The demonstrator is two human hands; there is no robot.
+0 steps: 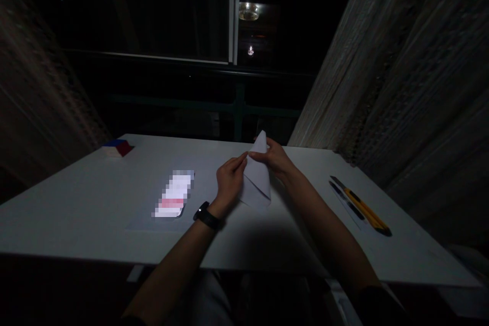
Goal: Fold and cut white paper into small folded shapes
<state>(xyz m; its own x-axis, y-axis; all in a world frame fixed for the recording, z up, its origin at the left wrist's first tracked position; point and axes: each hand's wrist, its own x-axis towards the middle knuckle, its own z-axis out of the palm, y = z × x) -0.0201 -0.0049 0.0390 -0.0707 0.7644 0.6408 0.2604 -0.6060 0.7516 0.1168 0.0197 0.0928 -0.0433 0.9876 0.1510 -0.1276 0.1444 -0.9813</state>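
A folded white paper [257, 179] with a pointed top stands tilted above the white table [95, 188], held between both hands. My left hand [229, 181], with a black watch on its wrist, pinches the paper's left edge. My right hand [275, 159] grips the upper right part near the tip, fingers closed on it.
A blurred white and pink item [173, 194] lies on a sheet left of the hands. A small red, white and blue block [116, 147] sits at the far left corner. A yellow utility knife [364, 209] and a dark pen [346, 199] lie at right. Curtains flank a dark window.
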